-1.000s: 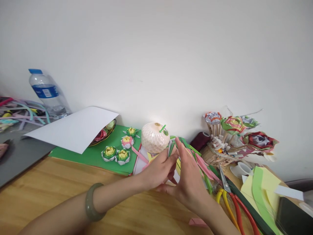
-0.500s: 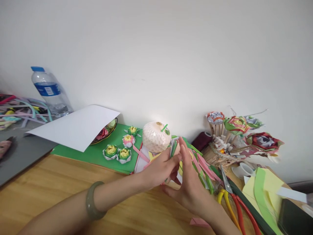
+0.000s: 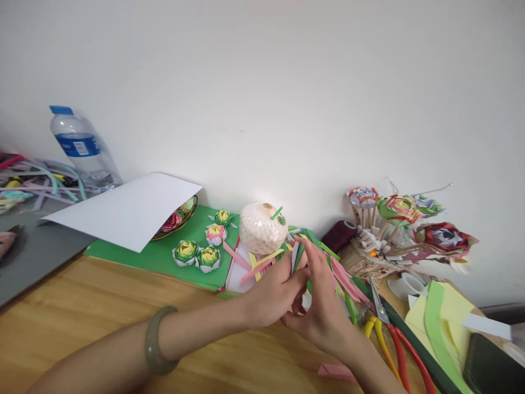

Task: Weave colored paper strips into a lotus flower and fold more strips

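Between my hands is a folded green-and-white paper piece [image 3: 298,256], its upper end showing and the rest covered by fingers. My left hand [image 3: 268,293], with a grey-green bangle [image 3: 158,339] on the forearm, is closed around it from the left. From the right, my right hand [image 3: 326,314] presses against it, index finger pointing up and thumb bent beneath. Just behind them sits a white, dimpled round ornament [image 3: 262,230] with a green strip on top. Pink, green and yellow paper strips [image 3: 342,276] lie under and beyond my hands.
Folded paper flowers [image 3: 186,253] rest on a green sheet [image 3: 159,264]; white paper [image 3: 127,210] partly covers a bowl. A bottle [image 3: 77,145] stands back left. At right are scissors [image 3: 379,306], red-handled pliers [image 3: 404,339], a flower arrangement [image 3: 396,210] and a dark phone-like slab [image 3: 494,364].
Both hands have shifted slightly right and stay together around the folded paper. More of its green-and-white upper end shows now. The camera view has moved a little.
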A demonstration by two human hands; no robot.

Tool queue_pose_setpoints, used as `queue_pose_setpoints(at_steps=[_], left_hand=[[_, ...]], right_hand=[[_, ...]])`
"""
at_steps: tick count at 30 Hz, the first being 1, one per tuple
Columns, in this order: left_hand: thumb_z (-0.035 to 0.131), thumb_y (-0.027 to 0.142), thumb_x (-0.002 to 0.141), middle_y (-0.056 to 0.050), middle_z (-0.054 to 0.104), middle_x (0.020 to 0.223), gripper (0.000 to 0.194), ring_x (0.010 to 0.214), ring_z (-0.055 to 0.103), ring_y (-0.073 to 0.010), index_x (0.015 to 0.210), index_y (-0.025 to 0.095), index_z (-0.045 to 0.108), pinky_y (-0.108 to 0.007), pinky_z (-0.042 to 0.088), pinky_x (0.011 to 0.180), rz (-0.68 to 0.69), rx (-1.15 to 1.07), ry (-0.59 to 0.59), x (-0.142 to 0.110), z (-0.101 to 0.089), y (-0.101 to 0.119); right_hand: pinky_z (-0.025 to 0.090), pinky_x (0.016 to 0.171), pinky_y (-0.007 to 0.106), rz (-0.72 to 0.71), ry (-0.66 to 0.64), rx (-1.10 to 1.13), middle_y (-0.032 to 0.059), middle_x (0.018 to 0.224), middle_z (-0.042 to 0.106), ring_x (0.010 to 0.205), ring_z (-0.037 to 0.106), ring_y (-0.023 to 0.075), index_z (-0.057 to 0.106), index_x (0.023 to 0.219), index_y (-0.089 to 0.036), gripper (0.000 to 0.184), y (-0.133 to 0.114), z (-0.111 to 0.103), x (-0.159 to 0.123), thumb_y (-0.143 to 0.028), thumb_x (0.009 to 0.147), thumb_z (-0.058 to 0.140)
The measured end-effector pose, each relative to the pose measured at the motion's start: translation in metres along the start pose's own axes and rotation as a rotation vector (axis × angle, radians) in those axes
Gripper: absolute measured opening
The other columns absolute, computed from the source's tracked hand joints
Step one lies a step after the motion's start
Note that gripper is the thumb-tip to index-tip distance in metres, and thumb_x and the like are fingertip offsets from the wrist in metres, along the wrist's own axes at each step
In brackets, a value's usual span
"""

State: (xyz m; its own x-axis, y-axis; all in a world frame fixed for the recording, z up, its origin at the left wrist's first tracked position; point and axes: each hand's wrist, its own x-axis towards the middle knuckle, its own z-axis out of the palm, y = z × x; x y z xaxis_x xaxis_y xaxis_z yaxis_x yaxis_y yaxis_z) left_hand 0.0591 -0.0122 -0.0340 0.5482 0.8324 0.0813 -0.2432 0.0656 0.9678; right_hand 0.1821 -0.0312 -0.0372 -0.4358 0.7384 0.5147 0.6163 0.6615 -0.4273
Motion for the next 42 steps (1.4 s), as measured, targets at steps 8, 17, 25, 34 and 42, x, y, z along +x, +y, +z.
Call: queue_pose_setpoints(at_steps=[8,17,25,34,42], left_hand=[[0.035,0.048,0.086,0.002,0.044,0.067,0.034,0.059,0.047,-0.0127,0.100,0.018,0.044,-0.025,0.043,0.050,0.050,0.247,0.108,-0.001,-0.006,0.002],[0.030,0.041,0.089,-0.004,0.059,0.075,0.034,0.068,0.056,-0.0202,0.111,0.018,0.043,-0.030,0.040,0.060,0.211,0.853,0.105,-0.002,-0.011,0.004],[0.024,0.046,0.090,-0.001,0.055,0.064,0.038,0.060,0.055,-0.0188,0.105,0.020,0.048,-0.026,0.034,0.056,0.249,0.943,0.072,-0.003,-0.010,0.007],[0.031,0.047,0.088,-0.006,0.062,0.091,0.040,0.083,0.057,-0.0203,0.110,0.020,0.052,-0.030,0.040,0.073,0.189,0.662,-0.075,-0.004,-0.010,0.014],[0.071,0.043,0.060,0.007,0.040,0.055,0.035,0.046,0.037,-0.0073,0.070,0.018,0.049,-0.021,0.034,0.041,-0.152,0.348,-0.208,0.000,-0.017,0.019]], right_hand=[[0.025,0.104,0.054,0.130,-0.045,0.364,0.0112,0.147,0.017,0.134,0.017,0.0289,-0.011,0.140,-0.029,0.105,0.001,-0.008,0.000,-0.030,0.071,0.068],[0.044,0.084,0.036,0.165,0.257,0.204,0.0038,0.099,0.056,0.097,0.054,0.0205,0.060,0.098,-0.028,0.022,0.000,-0.031,0.012,-0.028,0.076,0.064],[0.046,0.072,0.033,0.106,0.246,0.160,0.0028,0.081,0.062,0.081,0.059,0.0191,0.061,0.080,-0.023,0.002,-0.006,-0.037,0.012,-0.024,0.078,0.062],[0.046,0.071,0.029,0.119,0.182,0.269,0.0024,0.084,0.061,0.080,0.057,0.0173,0.061,0.088,-0.024,0.010,-0.001,-0.039,0.015,-0.031,0.081,0.058],[0.049,0.059,0.028,0.261,-0.044,0.485,-0.0005,0.067,0.058,0.061,0.058,0.0147,0.059,0.111,-0.023,0.037,0.011,-0.048,0.017,-0.043,0.080,0.057]])
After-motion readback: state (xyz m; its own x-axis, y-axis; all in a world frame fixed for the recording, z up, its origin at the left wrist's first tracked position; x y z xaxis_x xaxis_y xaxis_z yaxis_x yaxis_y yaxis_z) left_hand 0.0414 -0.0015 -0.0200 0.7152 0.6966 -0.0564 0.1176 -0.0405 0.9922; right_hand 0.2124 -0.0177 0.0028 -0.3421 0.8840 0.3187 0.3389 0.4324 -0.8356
